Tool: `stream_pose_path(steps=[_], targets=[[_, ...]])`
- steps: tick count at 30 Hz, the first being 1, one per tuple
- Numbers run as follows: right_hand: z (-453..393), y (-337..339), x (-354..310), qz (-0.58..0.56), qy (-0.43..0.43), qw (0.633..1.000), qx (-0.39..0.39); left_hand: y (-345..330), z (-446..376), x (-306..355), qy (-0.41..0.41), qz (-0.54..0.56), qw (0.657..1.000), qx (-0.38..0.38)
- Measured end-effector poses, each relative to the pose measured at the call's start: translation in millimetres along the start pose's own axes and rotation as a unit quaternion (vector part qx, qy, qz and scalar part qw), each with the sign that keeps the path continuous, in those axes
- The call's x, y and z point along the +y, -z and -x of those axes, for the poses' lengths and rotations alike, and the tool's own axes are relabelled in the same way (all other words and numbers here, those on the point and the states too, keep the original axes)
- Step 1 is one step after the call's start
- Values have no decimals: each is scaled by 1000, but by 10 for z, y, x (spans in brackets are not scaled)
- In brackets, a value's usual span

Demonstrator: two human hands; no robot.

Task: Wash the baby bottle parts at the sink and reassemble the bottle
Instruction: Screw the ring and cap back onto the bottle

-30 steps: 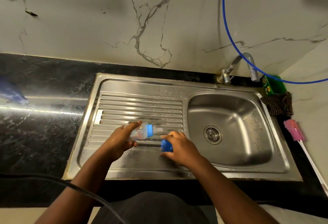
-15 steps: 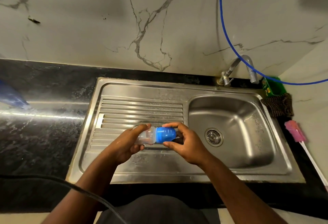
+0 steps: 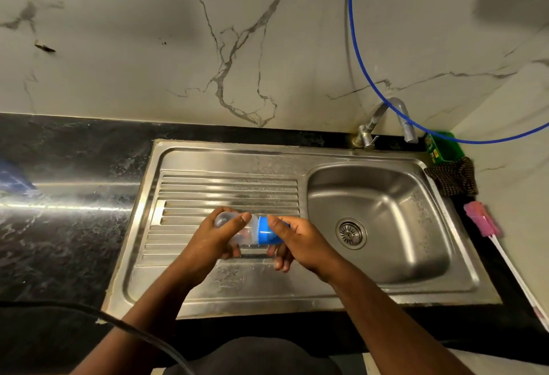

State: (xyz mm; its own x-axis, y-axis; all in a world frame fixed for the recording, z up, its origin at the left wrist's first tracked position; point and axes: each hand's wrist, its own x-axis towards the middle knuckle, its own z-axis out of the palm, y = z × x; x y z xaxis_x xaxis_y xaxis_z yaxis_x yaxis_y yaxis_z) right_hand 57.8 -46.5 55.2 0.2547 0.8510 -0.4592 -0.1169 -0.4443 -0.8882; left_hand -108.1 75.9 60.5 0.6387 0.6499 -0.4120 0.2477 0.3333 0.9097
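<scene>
Over the drainboard at lower centre of the frame, the left hand (image 3: 215, 238) grips the clear bottle (image 3: 242, 230) while the right hand's (image 3: 300, 241) fingers curl round its blue cap (image 3: 265, 233), so reassembly looks nearly finished, with only tightening left.

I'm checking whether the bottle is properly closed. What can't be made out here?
- Head view: seam between cap and bottle, covered by the right hand.
- Bottle base: wrapped by the left hand.
- Brush: handle cut off by the right edge.
- Green packet: print too small.
</scene>
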Motion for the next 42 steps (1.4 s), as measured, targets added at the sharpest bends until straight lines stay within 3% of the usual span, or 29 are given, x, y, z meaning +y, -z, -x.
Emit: stream_pose_path(steps=[2,5,7,12,17,20,22,25,29,42], targets=[[-8,43,-41,20,2,1000,-11,-12,7,-23,6,31,999,9],[31,98,0,177,157,971,38,-13,-25,-34,13,75,997,25],[19,73,26,216,202,954,53,-7,-46,-39,-4,63,998,20],[-45,-24,-34,68,46,997,15,56,-53,-95,-31,27,999,-9],[-153,-47,-3,-17,42,993,106,157,-204,-197,-89,-74,992,-57],[-379,-163,-51,60,80,983,152,343,-342,-401,-183,-213,960,-11],[-532,-313,-99,161,116,966,166,399,-405,-461,-222,-254,941,34],[-726,-516,-139,253,107,950,147,380,-501,-462,-265,-296,917,43],[-912,-602,-60,300,72,942,133,345,-610,-547,-207,-290,932,72],[-911,-530,37,322,39,939,112,418,-788,-795,-135,-271,953,24]])
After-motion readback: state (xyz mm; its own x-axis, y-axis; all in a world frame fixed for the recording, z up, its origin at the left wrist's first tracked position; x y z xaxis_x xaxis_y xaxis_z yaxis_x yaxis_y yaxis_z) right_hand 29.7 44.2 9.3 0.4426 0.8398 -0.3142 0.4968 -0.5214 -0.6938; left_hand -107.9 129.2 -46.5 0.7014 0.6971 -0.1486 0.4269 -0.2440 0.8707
